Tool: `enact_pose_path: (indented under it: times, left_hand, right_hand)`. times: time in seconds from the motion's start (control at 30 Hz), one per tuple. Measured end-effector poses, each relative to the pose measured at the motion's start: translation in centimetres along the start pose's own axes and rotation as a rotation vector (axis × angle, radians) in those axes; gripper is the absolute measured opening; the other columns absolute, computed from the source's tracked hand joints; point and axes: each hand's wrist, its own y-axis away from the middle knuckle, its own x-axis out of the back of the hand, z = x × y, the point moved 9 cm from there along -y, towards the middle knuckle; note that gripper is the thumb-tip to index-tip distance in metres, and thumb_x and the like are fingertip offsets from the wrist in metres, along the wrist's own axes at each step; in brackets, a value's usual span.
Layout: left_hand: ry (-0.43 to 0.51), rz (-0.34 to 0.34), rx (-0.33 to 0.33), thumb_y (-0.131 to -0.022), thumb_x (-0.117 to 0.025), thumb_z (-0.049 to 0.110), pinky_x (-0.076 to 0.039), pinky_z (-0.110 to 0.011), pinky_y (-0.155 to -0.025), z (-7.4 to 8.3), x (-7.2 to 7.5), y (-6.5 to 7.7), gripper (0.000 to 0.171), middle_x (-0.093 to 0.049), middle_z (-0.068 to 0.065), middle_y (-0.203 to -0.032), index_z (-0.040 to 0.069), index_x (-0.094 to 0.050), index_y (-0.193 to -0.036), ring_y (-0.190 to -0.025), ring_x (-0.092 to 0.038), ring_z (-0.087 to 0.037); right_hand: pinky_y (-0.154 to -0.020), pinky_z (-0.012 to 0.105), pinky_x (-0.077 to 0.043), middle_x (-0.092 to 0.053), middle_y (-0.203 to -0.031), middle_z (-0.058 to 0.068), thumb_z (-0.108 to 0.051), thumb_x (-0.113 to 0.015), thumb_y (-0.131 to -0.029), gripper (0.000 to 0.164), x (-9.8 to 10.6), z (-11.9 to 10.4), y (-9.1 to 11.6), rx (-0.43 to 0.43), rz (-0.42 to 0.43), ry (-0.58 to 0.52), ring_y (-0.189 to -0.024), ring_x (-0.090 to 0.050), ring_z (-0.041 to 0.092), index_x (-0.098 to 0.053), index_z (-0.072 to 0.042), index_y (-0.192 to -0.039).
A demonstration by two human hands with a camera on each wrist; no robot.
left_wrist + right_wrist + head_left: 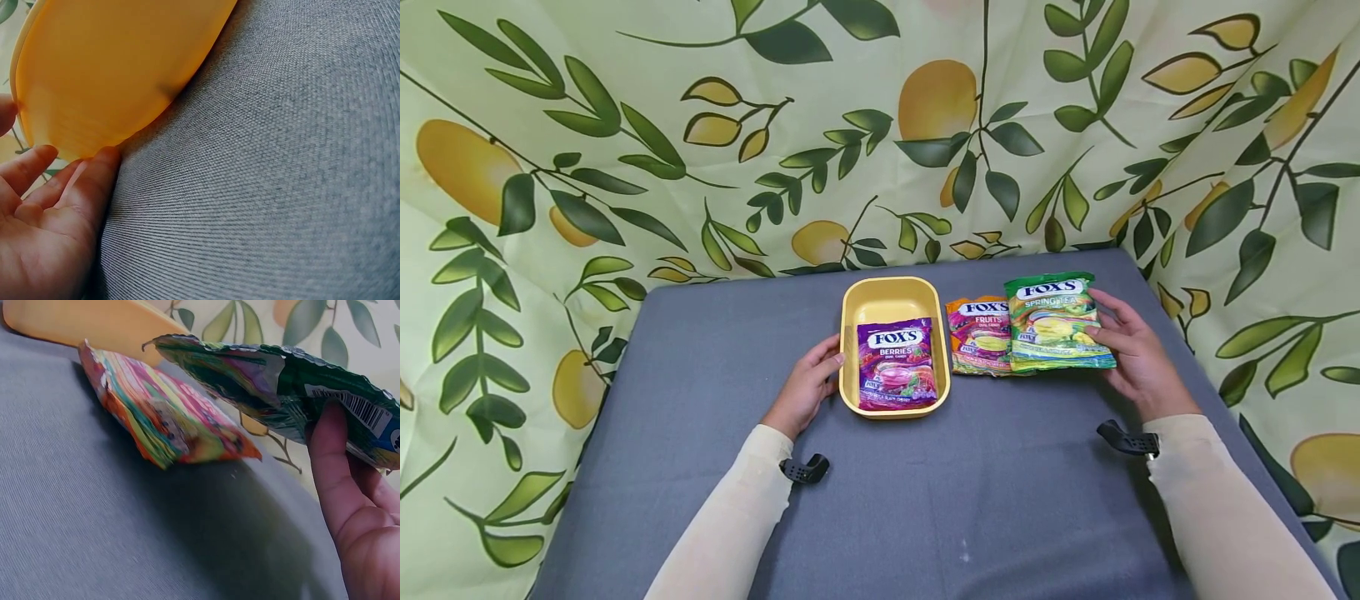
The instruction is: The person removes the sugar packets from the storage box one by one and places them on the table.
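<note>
My right hand (1138,354) grips the right edge of a green Fox's Spring Tea candy bag (1052,329), thumb on its front. In the right wrist view the green bag hangs above the table and casts a shadow. Its left side overlaps an orange and purple Fox's Fruits candy bag (981,342) lying on the table. A pale yellow rectangular tray (891,289) stands left of these, with a purple Fox's Berries candy bag (897,362) lying inside. My left hand (808,383) rests beside the tray, fingertips (106,156) against its outer left wall, thumb at the rim.
A grey cloth (880,508) covers the table. Behind and on both sides hangs a curtain (850,75) printed with leaves and yellow fruit. Each wrist wears a black strap (805,469).
</note>
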Motion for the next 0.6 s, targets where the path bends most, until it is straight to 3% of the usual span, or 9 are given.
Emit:
enact_pose_path:
  times: [0.23,0.6]
  left_hand:
    - [0.009,0.007,0.004,-0.113,-0.055,0.020,-0.051,-0.047,-0.108,0.2,0.0,0.1,0.059,-0.045,-0.018,-0.165,0.003,-0.038,-0.168,-0.142,-0.052,-0.034]
    - [0.004,-0.003,0.015,-0.114,-0.055,0.021,-0.045,-0.055,-0.114,0.0,0.0,0.0,0.060,-0.043,-0.016,-0.166,0.004,-0.037,-0.168,-0.147,-0.047,-0.033]
  right_hand:
    - [-0.074,0.039,-0.064,-0.070,-0.135,0.012,0.019,-0.043,-0.108,0.062,1.3,-0.5,0.1,-0.012,-0.001,-0.021,-0.100,-0.078,0.031,-0.051,-0.011,-0.162]
    - [-0.074,0.038,-0.064,-0.071,-0.135,0.009,0.020,-0.043,-0.107,0.063,3.4,-0.5,0.0,-0.061,0.007,0.021,-0.100,-0.078,0.029,-0.056,-0.012,-0.160]
